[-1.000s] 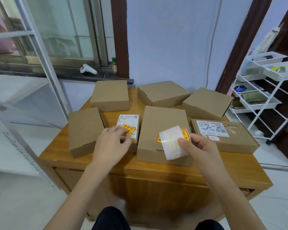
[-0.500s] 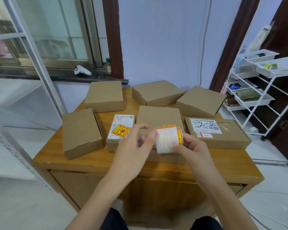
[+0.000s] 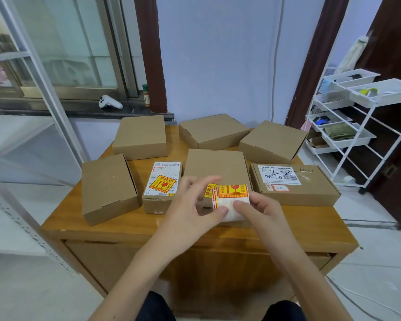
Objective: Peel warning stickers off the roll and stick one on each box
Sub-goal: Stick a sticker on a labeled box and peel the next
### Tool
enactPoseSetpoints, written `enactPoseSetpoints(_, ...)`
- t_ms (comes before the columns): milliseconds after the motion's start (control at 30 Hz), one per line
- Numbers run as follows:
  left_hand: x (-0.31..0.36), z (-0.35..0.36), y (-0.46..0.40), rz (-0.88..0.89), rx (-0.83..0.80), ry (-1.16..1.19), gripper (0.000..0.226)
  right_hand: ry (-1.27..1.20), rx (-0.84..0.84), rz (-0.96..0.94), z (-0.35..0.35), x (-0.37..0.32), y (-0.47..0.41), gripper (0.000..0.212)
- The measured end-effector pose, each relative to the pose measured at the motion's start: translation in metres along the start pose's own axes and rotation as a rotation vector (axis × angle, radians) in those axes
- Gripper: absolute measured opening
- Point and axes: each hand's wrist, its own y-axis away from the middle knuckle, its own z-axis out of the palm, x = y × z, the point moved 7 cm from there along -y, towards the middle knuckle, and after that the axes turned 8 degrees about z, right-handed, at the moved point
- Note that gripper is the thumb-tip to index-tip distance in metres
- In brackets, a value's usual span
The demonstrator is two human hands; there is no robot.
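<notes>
Both hands meet over the front of the table (image 3: 116, 228), above the middle box (image 3: 215, 165). I see the right hand (image 3: 262, 212) holding the sticker roll (image 3: 232, 200), thumb curled across its white near face. The left hand (image 3: 192, 205) comes in from the left, thumb tip touching the roll's lower left edge, fingers bent over the top near a loose yellow sticker (image 3: 210, 189) that juts out leftward; whether those fingers actually pinch it I cannot tell, they are blurred.

Seven boxes on the table. The small box (image 3: 161, 188) left of centre carries a yellow and red warning sticker (image 3: 163, 184) on its white label. The labelled box (image 3: 294, 184) on the right has a barcode label and no yellow sticker that I can see. The left box (image 3: 108, 186) and the three rear boxes (image 3: 140, 136) (image 3: 212, 130) (image 3: 272, 141) show plain brown tops.

White wire rack (image 3: 357, 126) stands at the right; a white game controller (image 3: 109, 102) lies on the window ledge
</notes>
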Motion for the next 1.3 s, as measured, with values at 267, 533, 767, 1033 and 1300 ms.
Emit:
enactPoseSetpoints(267, 0.016, -0.006, -0.006, 0.173, -0.064, -0.210, 0.029, 0.052, -0.021, -0.001, -0.001, -0.004, 0.000, 0.026)
enactPoseSetpoints(533, 0.024, -0.002, -0.004, 0.360, -0.061, -0.415, 0.026, 0.110, -0.034, 0.009, -0.003, 0.001, 0.001, 0.016)
enactPoseSetpoints(767, 0.026, -0.006, -0.007, 0.334, -0.042, -0.314, 0.020, 0.120, -0.047, 0.004, -0.005, 0.002, 0.000, 0.015)
enactPoseSetpoints(1033, 0.017, -0.006, -0.010, 0.208, -0.052, -0.126, 0.017, 0.132, -0.055, 0.007, -0.005, 0.005, -0.002, 0.015)
enactPoseSetpoints(1300, 0.001, -0.004, -0.010, 0.110, 0.038, -0.041, 0.016, 0.127, -0.005, 0.027, -0.005, 0.007, -0.006, 0.019)
